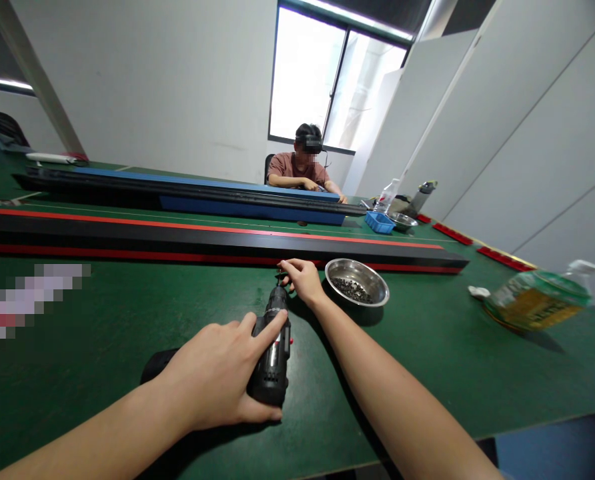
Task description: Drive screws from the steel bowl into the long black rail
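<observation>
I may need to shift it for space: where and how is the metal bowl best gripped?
Probably pinch the rim on the right side of the metal bowl, coming from the right. It sits upright with its rim exposed there; the black bar lies just beyond, and the right hand is on its left. Keep it level: it holds loose small pieces.

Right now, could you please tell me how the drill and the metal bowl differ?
The drill is mostly black; the metal bowl is shiny silver. The drill is long, the bowl round. The left hand grips the drill; the bowl sits on the green table, holding small dark pieces. Both are near the right hand.
</observation>
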Demonstrator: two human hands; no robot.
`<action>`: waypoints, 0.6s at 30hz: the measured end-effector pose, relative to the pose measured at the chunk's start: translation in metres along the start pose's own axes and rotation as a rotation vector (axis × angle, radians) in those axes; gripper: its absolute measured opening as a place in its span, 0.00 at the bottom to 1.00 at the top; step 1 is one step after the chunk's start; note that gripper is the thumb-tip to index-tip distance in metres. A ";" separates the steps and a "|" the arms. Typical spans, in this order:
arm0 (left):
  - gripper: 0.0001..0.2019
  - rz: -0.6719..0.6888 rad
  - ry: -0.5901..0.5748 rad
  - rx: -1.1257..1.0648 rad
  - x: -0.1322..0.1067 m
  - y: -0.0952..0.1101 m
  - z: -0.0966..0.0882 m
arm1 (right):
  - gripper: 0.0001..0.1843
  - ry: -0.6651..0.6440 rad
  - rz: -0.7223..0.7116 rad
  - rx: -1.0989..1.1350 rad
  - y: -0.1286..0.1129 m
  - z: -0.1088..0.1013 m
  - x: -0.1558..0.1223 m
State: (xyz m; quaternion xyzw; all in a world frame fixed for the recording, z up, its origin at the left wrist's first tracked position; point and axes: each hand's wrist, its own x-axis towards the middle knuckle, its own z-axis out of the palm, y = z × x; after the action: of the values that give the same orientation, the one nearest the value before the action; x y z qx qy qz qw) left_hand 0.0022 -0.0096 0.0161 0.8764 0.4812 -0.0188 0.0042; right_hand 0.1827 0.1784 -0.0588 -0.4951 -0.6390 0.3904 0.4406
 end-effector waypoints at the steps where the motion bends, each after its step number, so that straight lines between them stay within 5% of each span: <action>1: 0.59 0.000 -0.001 0.001 0.000 0.000 0.000 | 0.17 0.002 0.000 -0.001 0.000 0.000 0.000; 18: 0.59 0.003 -0.010 -0.002 0.001 0.000 -0.001 | 0.18 -0.002 -0.016 -0.020 0.000 0.000 0.000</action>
State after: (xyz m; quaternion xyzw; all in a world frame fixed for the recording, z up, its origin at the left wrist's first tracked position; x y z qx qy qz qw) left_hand 0.0023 -0.0088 0.0168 0.8771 0.4797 -0.0227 0.0075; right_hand 0.1830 0.1787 -0.0587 -0.4938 -0.6473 0.3809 0.4382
